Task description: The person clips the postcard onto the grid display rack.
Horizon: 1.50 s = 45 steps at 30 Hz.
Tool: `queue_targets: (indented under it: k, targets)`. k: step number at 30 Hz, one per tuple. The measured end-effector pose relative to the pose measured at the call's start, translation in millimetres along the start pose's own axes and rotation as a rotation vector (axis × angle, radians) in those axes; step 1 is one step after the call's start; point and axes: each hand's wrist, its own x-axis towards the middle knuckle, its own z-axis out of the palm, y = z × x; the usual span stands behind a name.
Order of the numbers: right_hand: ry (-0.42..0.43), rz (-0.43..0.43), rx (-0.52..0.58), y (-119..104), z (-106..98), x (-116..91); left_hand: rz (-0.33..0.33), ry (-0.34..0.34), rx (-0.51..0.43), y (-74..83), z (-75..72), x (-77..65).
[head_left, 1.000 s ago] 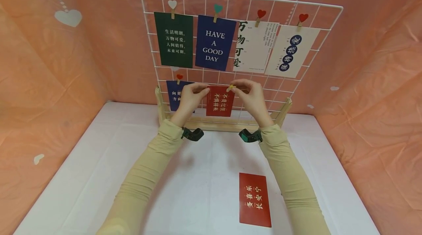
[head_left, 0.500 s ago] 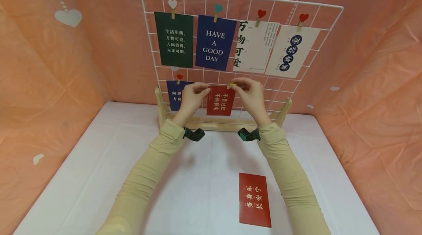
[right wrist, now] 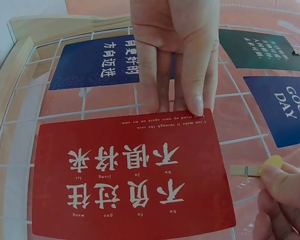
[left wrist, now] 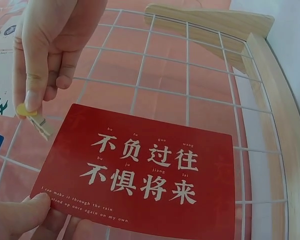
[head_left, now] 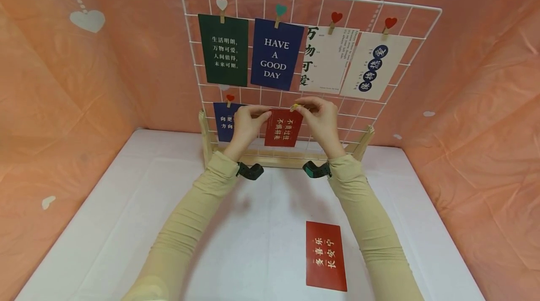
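My left hand [head_left: 249,125] pinches a red card [head_left: 281,128] with white characters by its upper left corner, thumb in front. The card hangs sideways in front of the white wire grid [left wrist: 187,75], below the blue "HAVE A GOOD DAY" card [head_left: 276,55]. Between thumb and finger, my right hand [head_left: 320,118] pinches a small wooden clothespin [right wrist: 245,170] with a yellow top. In both wrist views the clothespin's tip points toward the card's edge, with a small gap showing between them.
Heart-topped clothespins hold a green card [head_left: 223,51], two white cards and a partly covered blue card [head_left: 223,123] on the grid. A wooden stand [head_left: 274,161] supports it. Another red card [head_left: 326,256] lies on the white table [head_left: 236,254], near my right forearm.
Both hands and the red card have shifted up slightly. My right hand has moved a little left with the clothespin. The cards on the grid and table stay put.
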Motion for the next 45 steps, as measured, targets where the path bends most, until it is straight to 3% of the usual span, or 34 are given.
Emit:
queue_targets:
  k: [13,23,45]
  targets:
    - [0.012,-0.016,-0.049,-2,10,4,0.037,0.037,0.051,0.5,2.8,0.9]
    - [0.016,-0.022,-0.064,-1,14,5,0.03,0.063,0.075,1.4,5.8,0.3]
    - [0.008,0.009,-0.152,-11,21,5,0.088,0.153,0.056,1.1,11.7,-1.5]
